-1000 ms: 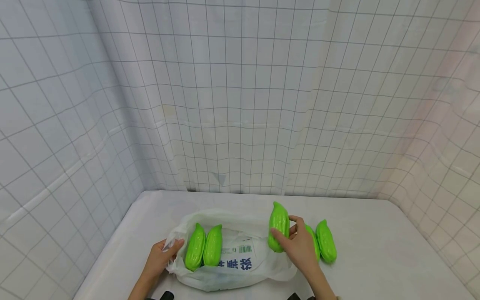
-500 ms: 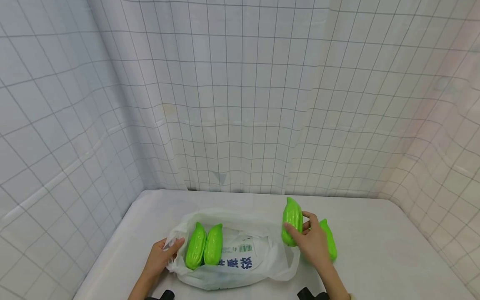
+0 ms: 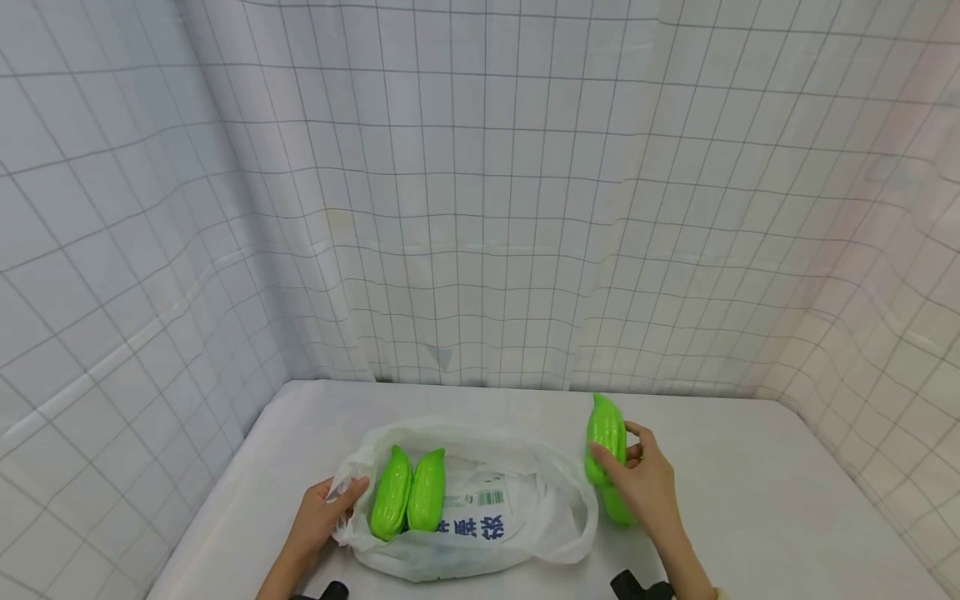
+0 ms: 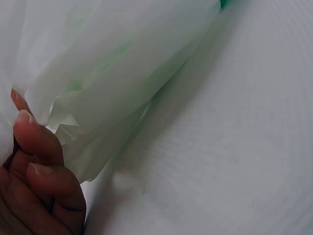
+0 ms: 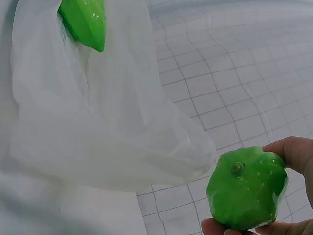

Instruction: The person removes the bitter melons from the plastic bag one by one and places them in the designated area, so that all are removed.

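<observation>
My left hand (image 3: 318,517) pinches the left edge of a white plastic bag (image 3: 517,546), which lies with its mouth open on the table. In the left wrist view, curled fingers (image 4: 41,142) grip the crumpled film. Side by side inside the bag are two glossy, ridged bitter melons (image 3: 392,493). Beyond the bag's right end, my right hand (image 3: 648,483) holds another bitter melon (image 3: 606,433) upright between thumb and fingers; its stem end (image 5: 237,169) faces the right wrist camera. Below it, one more bitter melon (image 3: 618,507) shows, partly hidden by the hand.
The white table (image 3: 772,500) extends to the right of my right hand. White sheeting with a dark grid (image 3: 480,208) hangs behind the table and along both sides. Blue characters and a barcode (image 3: 491,497) are printed on the bag.
My right hand has carried its bitter melon rightward, from above the bag's right end to a place beyond it, covering those on the table differently. My left hand keeps its grip in place.
</observation>
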Tool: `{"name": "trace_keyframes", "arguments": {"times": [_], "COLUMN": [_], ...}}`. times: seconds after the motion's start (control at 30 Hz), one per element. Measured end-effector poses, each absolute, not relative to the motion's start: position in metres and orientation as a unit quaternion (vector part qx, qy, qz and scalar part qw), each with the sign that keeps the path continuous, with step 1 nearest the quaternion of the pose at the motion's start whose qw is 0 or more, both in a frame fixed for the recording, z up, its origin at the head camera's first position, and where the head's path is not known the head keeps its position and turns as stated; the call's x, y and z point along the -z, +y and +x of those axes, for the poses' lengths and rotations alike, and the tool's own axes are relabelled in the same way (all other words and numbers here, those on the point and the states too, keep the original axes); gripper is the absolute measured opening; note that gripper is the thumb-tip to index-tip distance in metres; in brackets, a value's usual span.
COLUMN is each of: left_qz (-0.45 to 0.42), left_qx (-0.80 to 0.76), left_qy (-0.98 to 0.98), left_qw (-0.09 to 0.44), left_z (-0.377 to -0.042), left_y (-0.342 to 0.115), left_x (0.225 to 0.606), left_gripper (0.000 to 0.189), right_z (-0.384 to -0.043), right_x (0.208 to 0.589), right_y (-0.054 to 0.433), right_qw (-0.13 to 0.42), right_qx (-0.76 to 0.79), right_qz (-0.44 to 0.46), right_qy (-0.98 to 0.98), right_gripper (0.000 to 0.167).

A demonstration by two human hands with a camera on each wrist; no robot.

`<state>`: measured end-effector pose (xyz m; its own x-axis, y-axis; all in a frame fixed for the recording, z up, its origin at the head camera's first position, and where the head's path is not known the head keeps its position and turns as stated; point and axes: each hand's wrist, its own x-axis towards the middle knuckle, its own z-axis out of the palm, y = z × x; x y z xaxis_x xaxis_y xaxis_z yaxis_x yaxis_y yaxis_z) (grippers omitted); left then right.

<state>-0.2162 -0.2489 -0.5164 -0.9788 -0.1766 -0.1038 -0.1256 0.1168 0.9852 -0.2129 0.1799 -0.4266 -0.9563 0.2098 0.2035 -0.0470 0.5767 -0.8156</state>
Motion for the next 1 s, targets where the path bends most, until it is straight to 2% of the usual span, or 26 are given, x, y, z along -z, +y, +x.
{"name": "trace_keyframes", "arguments": {"times": [1.0], "left_qz": [0.097], "left_qx": [0.647], "left_qy": [-0.756], "left_qw": [0.025], "left_z": [-0.215], "left_y": [-0.247], "left_x": [0.516], "left_gripper": [0.032], "right_z": [-0.222], "right_x": [0.439], "right_y": [0.229], "right_qw": [0.165], "right_qx": [-0.439], "right_qz": [-0.129], "right_qy": [-0.874], "right_gripper": [0.076]}}
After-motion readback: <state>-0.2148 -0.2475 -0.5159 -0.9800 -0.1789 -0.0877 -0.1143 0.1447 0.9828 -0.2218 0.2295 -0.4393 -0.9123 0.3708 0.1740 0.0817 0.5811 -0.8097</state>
